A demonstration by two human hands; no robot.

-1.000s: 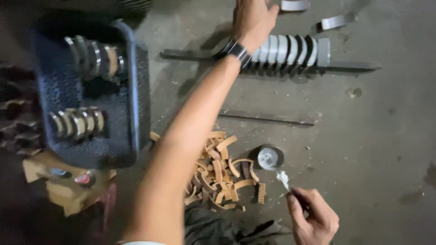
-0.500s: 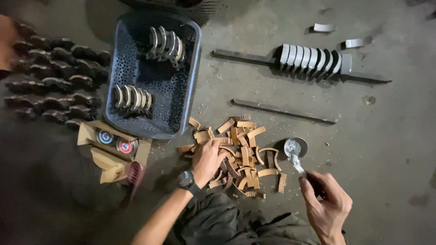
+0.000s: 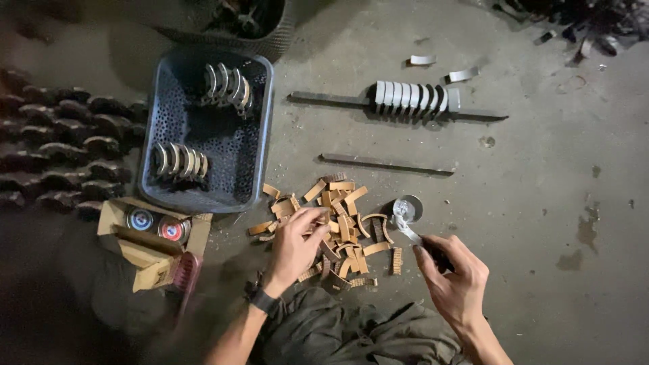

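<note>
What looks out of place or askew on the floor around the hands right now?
Two curved grey pieces lie loose on the concrete, apart from the neat row of grey pieces standing on the long bar. The brown strips form a scattered heap under the left hand. Nothing looks spilled or broken.

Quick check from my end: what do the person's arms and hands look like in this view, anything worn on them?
Both forearms are bare, with no sleeves showing and no gloves. The left hand has a dark watch or wristband strapped around the wrist. The right hand shows nothing on its wrist or fingers. No rings or markings can be made out in the dim light.
</note>
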